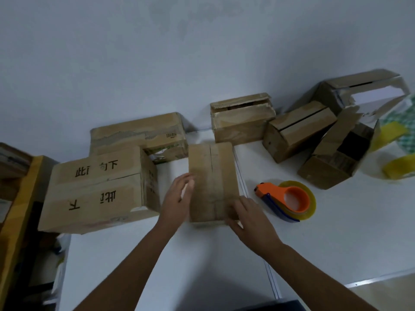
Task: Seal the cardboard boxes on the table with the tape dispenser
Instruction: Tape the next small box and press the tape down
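A person stands at the near edge of the white table [336,243] and has both hands at a small cardboard box [212,180], which lies about the middle of the table, a little toward the near edge. The left hand [177,200] rests flat against the left side of the box with the fingers nearly straight, so it steadies the box and does not grip it. The right hand [247,217] lies on the near right corner of the top, fingers spread and pressing down; neither hand holds anything closed in the fingers. The two top flaps meet along a seam that runs away from the person, and a band of tape seems to lie beside it, but I cannot tell if the seam itself is covered. The box looks light and rather stiff, yet the worn flaps may spring up, so I judge it best to hold it by the two side walls or press on the flaps close to the seam. The tape dispenser [286,199], orange with a clear roll, lies just to the right of the box, apart from it; it should be taken by the orange handle, away from the toothed blade. More boxes stand near: a large printed box [98,189] at the left edge, and several open boxes [298,133] toward the far right corner.
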A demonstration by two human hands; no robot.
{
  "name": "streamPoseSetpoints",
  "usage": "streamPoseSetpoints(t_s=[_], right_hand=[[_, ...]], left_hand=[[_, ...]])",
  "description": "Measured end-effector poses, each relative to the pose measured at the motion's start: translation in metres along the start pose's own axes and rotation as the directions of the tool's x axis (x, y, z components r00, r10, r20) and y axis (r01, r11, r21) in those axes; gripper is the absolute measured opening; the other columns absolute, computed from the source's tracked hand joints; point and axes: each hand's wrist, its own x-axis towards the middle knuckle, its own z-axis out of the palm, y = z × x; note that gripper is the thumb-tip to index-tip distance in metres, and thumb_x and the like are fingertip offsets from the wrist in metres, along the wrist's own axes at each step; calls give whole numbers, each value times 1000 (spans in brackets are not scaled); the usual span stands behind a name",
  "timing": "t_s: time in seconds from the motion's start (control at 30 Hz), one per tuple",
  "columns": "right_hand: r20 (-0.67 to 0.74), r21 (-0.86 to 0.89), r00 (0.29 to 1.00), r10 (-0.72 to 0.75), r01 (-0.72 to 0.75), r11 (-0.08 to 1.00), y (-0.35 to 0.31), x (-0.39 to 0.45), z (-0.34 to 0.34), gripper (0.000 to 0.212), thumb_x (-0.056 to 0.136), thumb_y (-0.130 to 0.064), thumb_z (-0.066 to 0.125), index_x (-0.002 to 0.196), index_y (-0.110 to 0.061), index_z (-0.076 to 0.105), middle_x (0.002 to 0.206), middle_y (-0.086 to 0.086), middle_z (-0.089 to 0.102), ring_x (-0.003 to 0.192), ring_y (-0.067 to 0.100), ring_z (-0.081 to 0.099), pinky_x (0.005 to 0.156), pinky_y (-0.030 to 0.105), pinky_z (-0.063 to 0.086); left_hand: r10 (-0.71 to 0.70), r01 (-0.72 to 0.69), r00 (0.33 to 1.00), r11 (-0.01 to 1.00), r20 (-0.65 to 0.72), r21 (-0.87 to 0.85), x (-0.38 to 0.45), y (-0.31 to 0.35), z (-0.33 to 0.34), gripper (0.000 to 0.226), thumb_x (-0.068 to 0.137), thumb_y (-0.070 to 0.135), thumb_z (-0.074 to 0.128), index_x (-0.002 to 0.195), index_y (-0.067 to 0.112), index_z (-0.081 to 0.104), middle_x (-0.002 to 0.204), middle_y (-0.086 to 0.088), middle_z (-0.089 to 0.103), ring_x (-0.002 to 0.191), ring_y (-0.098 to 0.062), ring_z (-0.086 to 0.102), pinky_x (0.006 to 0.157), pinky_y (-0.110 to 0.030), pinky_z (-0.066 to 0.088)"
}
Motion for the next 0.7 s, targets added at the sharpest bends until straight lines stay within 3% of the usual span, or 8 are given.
streamPoseSetpoints(t_s=[0.07,0.1,0.2,0.27,0.37,0.5,0.6,0.7], right_hand=[[80,-68,995,-59,65,996,-16,13,11,43,96,-43,50,133,-22,48,136,-3,45,124,19,41,106,40,37],[129,-97,989,-69,82,992,-22,20,16,52,96,-49,49,142,-25,40,149,-4,34,139,21,29,115,44,27],[234,-223,971,-49,103,969,-33,39,32,72,92,-65,40,153,-36,17,163,-10,-7,149,30,-12,120,55,0],[251,-343,968,-11,100,934,-32,45,41,74,89,-71,28,153,-42,5,160,-12,-21,146,34,-21,117,58,-5],[213,-401,977,-21,107,910,-29,43,48,73,86,-75,13,152,-43,5,161,-11,-14,148,36,-15,116,60,-6],[217,-450,976,-18,116,886,-27,43,51,78,85,-80,15,152,-44,0,162,-9,-13,147,36,-16,115,61,-3],[213,-473,977,-16,117,873,-28,44,52,78,86,-76,22,153,-41,4,163,-6,-7,147,39,-9,115,64,5],[225,-497,974,-1,116,860,-29,44,53,78,85,-73,30,154,-40,10,163,-4,1,148,41,-2,114,66,13]], left_hand=[[-284,257,957,921,-54,-292,-20,-14,-10,28,104,43,40,116,37,64,125,16,63,121,2,53,97,-21,41],[-395,351,918,859,-44,-373,-30,-22,-13,29,104,43,41,118,34,65,126,13,64,123,-4,54,97,-24,40],[-622,557,778,620,88,-553,-54,-45,-12,38,104,41,42,129,19,61,133,2,61,124,-16,54,108,-35,38],[-671,620,698,395,248,-678,-63,-52,-6,42,104,43,41,122,11,63,128,-4,65,119,-18,58,111,-38,37],[-646,617,679,243,350,-748,-71,-55,0,48,102,47,41,114,8,67,115,-7,73,113,-19,64,106,-37,43],[-630,575,715,284,303,-767,-78,-57,-3,29,100,32,55,104,9,72,102,-5,75,99,-16,69,93,-30,49],[-579,527,781,411,233,-744,-81,-55,-7,14,96,16,62,101,8,72,94,-6,73,89,-14,68,87,-26,51],[-569,490,810,522,144,-698,-82,-52,-6,13,94,11,64,102,4,72,89,-6,73,87,-14,67,86,-27,53]])
